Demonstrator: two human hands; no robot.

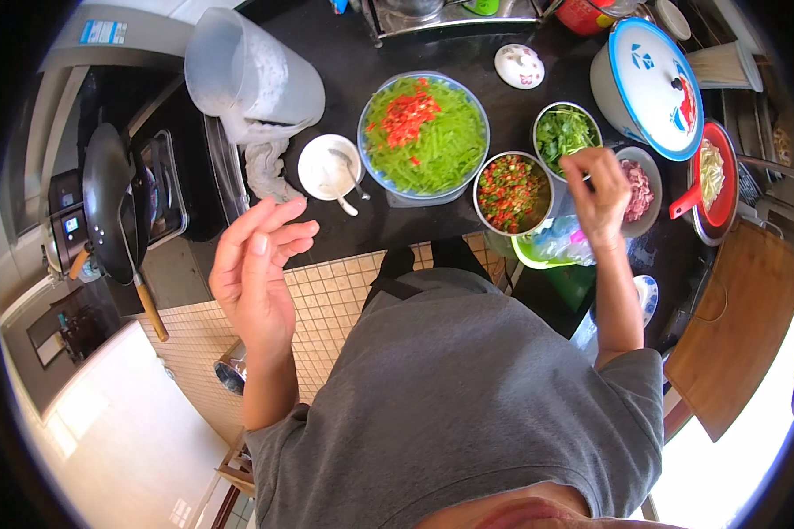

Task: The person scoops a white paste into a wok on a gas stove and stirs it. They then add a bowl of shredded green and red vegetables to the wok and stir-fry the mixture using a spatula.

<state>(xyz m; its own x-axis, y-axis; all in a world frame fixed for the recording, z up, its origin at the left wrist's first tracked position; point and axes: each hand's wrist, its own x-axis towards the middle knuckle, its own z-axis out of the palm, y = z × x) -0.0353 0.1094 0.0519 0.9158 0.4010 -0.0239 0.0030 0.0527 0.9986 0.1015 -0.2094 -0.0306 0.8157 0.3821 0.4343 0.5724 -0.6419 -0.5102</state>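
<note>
My left hand point(258, 271) is raised in front of the counter with its fingers loosely apart and nothing in it. Nearest to it is a white bowl point(314, 166) of white powder or salt with two spoons. My right hand point(599, 192) hovers with curled fingers between a metal bowl of green herbs point(562, 132) and a grey bowl of chopped raw meat point(637, 188); whether it pinches anything is hidden. Between my hands are a large bowl of shredded green vegetable point(430, 152) topped with chopped red chili point(410, 118), and a metal bowl of chopped chilies point(509, 192).
A translucent plastic pitcher point(258, 73) lies tilted at the back left, near a grey cloth point(268, 168). A wok point(109, 205) stands far left. To the right are a lidded enamel pot point(652, 86), a red strainer point(722, 159) and a wooden board point(741, 324). A small floral lid point(519, 66) lies behind.
</note>
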